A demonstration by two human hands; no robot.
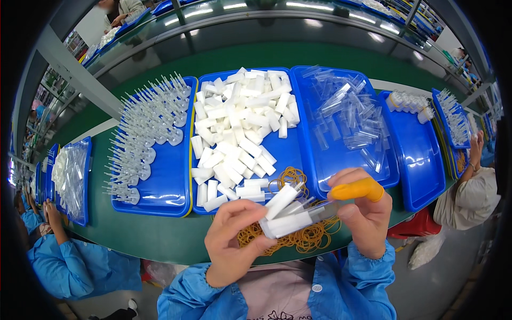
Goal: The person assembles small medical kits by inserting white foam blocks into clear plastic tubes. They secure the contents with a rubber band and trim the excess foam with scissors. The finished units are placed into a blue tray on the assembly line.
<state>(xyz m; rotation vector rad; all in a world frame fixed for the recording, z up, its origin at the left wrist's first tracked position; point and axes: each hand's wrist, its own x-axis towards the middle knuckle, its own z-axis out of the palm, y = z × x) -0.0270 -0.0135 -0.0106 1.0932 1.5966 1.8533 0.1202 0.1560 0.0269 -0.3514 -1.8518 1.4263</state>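
In front of my chest, my left hand point(237, 237) pinches a small bundle of white foam-like blocks point(290, 223) and clear plastic parts between thumb and fingers. Thin clear stems stick out of the bundle toward the right. My right hand point(365, 210), with a yellow finger cot point(358, 189) on one finger, closes its thumb and finger at the bundle's right end on a clear plastic sleeve point(321, 211), smeared by motion. Tan rubber bands point(314, 237) lie in a loose heap beneath both hands.
Blue trays stand in a row across the green table point(160, 234): clear stemmed parts point(152, 128) at left, white blocks point(240, 117) in the middle, clear sleeves point(352, 117) at right. Another tray point(418, 176) holds bundled white pieces. Co-workers sit at both sides.
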